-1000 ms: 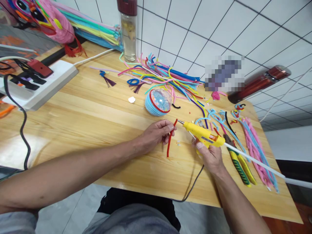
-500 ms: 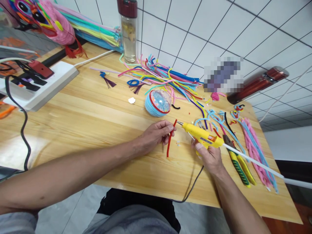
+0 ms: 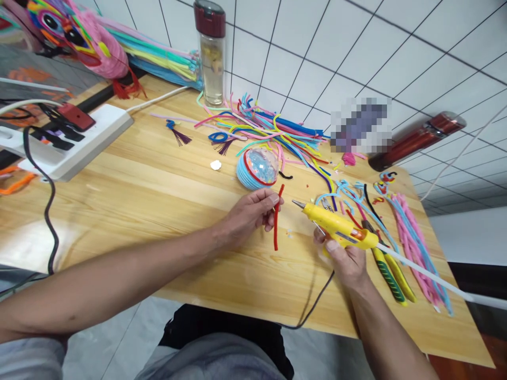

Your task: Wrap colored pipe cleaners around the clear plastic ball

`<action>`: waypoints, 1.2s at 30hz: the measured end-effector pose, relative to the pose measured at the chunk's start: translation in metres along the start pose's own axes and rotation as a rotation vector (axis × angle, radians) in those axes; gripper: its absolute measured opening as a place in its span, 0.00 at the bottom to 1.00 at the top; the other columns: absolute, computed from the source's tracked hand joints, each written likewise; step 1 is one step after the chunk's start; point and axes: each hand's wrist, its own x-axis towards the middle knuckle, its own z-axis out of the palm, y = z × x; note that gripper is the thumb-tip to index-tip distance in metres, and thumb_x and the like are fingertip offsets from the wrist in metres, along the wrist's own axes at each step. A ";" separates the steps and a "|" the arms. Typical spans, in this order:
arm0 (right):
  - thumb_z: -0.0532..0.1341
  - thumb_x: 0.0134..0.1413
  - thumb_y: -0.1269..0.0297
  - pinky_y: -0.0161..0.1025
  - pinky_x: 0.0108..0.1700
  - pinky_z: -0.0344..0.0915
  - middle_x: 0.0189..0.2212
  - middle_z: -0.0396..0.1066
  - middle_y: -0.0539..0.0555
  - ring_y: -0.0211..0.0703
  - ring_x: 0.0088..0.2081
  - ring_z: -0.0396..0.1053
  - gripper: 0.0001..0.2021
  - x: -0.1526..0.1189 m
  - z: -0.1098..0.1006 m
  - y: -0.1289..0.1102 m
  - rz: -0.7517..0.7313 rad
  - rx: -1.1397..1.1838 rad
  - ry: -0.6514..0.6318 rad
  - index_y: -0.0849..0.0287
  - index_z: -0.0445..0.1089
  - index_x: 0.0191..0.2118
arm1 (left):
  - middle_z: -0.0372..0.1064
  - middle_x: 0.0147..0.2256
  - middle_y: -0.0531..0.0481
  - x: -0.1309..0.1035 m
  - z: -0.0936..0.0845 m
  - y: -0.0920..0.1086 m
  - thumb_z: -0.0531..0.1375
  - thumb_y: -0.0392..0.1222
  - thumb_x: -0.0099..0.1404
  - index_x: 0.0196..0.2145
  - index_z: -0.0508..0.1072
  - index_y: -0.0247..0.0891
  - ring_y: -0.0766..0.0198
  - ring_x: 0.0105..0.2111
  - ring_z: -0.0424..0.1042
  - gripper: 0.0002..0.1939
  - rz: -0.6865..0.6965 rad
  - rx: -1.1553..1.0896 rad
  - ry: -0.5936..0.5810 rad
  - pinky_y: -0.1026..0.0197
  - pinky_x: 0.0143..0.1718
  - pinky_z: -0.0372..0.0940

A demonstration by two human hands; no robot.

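Note:
Between thumb and fingers, my left hand (image 3: pixel 257 211) pinches a short red pipe cleaner (image 3: pixel 276 227), its length hanging down towards me. My right hand (image 3: pixel 344 258) is closed round the handle of a yellow glue gun (image 3: pixel 336 222). The gun's metal nozzle points left, a little apart from the pipe cleaner. A long white glue stick (image 3: pixel 423 272) sticks out of the gun's back end. Just beyond my left hand sits a round piece (image 3: pixel 257 169) with light blue coiled sides, a red rim and a shiny clear dome.
Loose coloured pipe cleaners (image 3: pixel 273 126) lie along the wall by a glass bottle (image 3: pixel 212 58). Pliers (image 3: pixel 390 269) and pink-blue bundles (image 3: pixel 420 248) lie right. A red flask (image 3: pixel 420 140) leans there. A power strip (image 3: pixel 91 137) sits left; the gun's black cord (image 3: pixel 317 303) crosses the front edge.
The glue gun has drawn back to the right, and its nozzle has left the red pipe cleaner's top end. My left hand still holds the pipe cleaner, now more upright.

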 end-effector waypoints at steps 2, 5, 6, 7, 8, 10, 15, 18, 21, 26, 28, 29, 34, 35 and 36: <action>0.65 0.63 0.42 0.47 0.35 0.74 0.29 0.74 0.53 0.48 0.30 0.73 0.18 -0.002 0.000 -0.001 -0.021 -0.003 -0.009 0.52 0.77 0.38 | 0.70 0.30 0.55 0.000 0.003 0.011 0.73 0.50 0.62 0.33 0.72 0.36 0.74 0.21 0.66 0.18 0.070 0.022 0.003 0.69 0.21 0.63; 0.64 0.65 0.44 0.47 0.37 0.75 0.30 0.75 0.53 0.49 0.32 0.74 0.16 -0.005 -0.002 0.000 -0.056 -0.021 -0.088 0.52 0.77 0.38 | 0.72 0.31 0.55 0.002 0.003 0.026 0.71 0.50 0.64 0.34 0.70 0.37 0.74 0.21 0.67 0.17 0.170 0.090 0.011 0.69 0.21 0.64; 0.64 0.66 0.46 0.47 0.37 0.75 0.31 0.75 0.53 0.49 0.33 0.74 0.15 -0.006 -0.003 0.000 -0.068 -0.022 -0.123 0.52 0.77 0.38 | 0.73 0.32 0.55 0.003 0.002 0.029 0.71 0.51 0.65 0.34 0.70 0.37 0.74 0.21 0.67 0.17 0.196 0.113 0.018 0.68 0.21 0.64; 0.64 0.67 0.48 0.46 0.38 0.74 0.31 0.75 0.54 0.49 0.33 0.74 0.14 -0.006 -0.004 0.000 -0.082 -0.023 -0.158 0.52 0.77 0.38 | 0.73 0.32 0.55 0.005 0.001 0.032 0.71 0.51 0.65 0.35 0.70 0.37 0.74 0.20 0.67 0.17 0.222 0.130 0.024 0.68 0.21 0.64; 0.63 0.67 0.49 0.46 0.37 0.74 0.31 0.75 0.54 0.48 0.33 0.74 0.13 -0.006 -0.004 0.000 -0.095 -0.025 -0.187 0.52 0.77 0.38 | 0.74 0.33 0.55 0.006 -0.001 0.034 0.70 0.51 0.66 0.36 0.70 0.38 0.74 0.20 0.67 0.17 0.244 0.144 0.028 0.68 0.20 0.64; 0.63 0.68 0.50 0.44 0.36 0.73 0.31 0.74 0.53 0.48 0.32 0.73 0.13 -0.004 -0.004 -0.002 -0.107 -0.040 -0.231 0.53 0.76 0.37 | 0.74 0.32 0.55 0.009 -0.004 0.035 0.70 0.51 0.67 0.36 0.69 0.38 0.73 0.20 0.68 0.17 0.276 0.163 0.034 0.68 0.20 0.63; 0.62 0.69 0.49 0.43 0.35 0.72 0.30 0.74 0.53 0.47 0.31 0.73 0.14 0.001 -0.003 -0.009 -0.090 -0.084 -0.280 0.53 0.76 0.38 | 0.73 0.31 0.56 0.012 -0.008 0.036 0.68 0.51 0.69 0.34 0.68 0.38 0.74 0.20 0.68 0.17 0.281 0.190 0.051 0.68 0.20 0.63; 0.63 0.69 0.51 0.42 0.35 0.72 0.31 0.74 0.53 0.47 0.31 0.73 0.13 0.002 -0.003 -0.009 -0.102 -0.084 -0.280 0.53 0.76 0.38 | 0.73 0.30 0.56 0.014 -0.010 0.036 0.68 0.50 0.70 0.34 0.69 0.38 0.74 0.19 0.67 0.16 0.297 0.187 0.054 0.69 0.20 0.62; 0.63 0.70 0.54 0.41 0.36 0.71 0.32 0.73 0.52 0.46 0.32 0.73 0.10 0.000 -0.004 -0.005 -0.118 -0.084 -0.281 0.53 0.76 0.39 | 0.73 0.30 0.56 0.017 -0.013 0.035 0.67 0.50 0.70 0.34 0.69 0.38 0.75 0.19 0.67 0.15 0.325 0.180 0.042 0.69 0.20 0.62; 0.63 0.70 0.57 0.41 0.37 0.70 0.33 0.73 0.51 0.45 0.33 0.73 0.07 -0.004 -0.005 0.000 -0.118 -0.064 -0.302 0.52 0.76 0.41 | 0.72 0.29 0.57 0.021 -0.016 0.033 0.67 0.50 0.71 0.34 0.68 0.38 0.74 0.19 0.67 0.15 0.340 0.180 0.031 0.69 0.20 0.62; 0.63 0.69 0.58 0.41 0.37 0.70 0.34 0.73 0.51 0.45 0.33 0.73 0.06 -0.004 -0.005 0.001 -0.121 -0.062 -0.300 0.52 0.76 0.41 | 0.72 0.29 0.57 0.021 -0.016 0.033 0.66 0.49 0.71 0.34 0.67 0.38 0.74 0.19 0.67 0.15 0.339 0.182 0.026 0.69 0.20 0.62; 0.64 0.69 0.58 0.41 0.37 0.70 0.34 0.74 0.51 0.45 0.33 0.73 0.06 -0.004 -0.004 0.001 -0.121 -0.064 -0.298 0.52 0.76 0.41 | 0.72 0.29 0.57 0.021 -0.016 0.033 0.65 0.48 0.72 0.34 0.67 0.38 0.74 0.19 0.67 0.14 0.335 0.186 0.028 0.69 0.20 0.62; 0.64 0.68 0.58 0.41 0.36 0.71 0.32 0.74 0.52 0.46 0.32 0.73 0.06 -0.003 -0.003 -0.001 -0.121 -0.097 -0.302 0.52 0.76 0.40 | 0.72 0.29 0.57 0.020 -0.014 0.033 0.64 0.46 0.73 0.35 0.67 0.38 0.75 0.19 0.67 0.12 0.345 0.178 0.027 0.69 0.19 0.62; 0.64 0.68 0.58 0.41 0.35 0.71 0.32 0.74 0.52 0.46 0.32 0.73 0.06 -0.002 -0.003 -0.002 -0.122 -0.100 -0.300 0.52 0.76 0.40 | 0.72 0.29 0.57 0.020 -0.014 0.034 0.64 0.46 0.73 0.35 0.67 0.38 0.74 0.19 0.67 0.12 0.350 0.174 0.023 0.69 0.19 0.62; 0.64 0.68 0.58 0.41 0.35 0.71 0.32 0.74 0.51 0.46 0.32 0.73 0.06 -0.002 -0.002 -0.002 -0.120 -0.101 -0.295 0.52 0.76 0.40 | 0.72 0.29 0.57 0.020 -0.014 0.034 0.64 0.46 0.73 0.34 0.67 0.38 0.74 0.19 0.67 0.12 0.353 0.172 0.021 0.69 0.19 0.62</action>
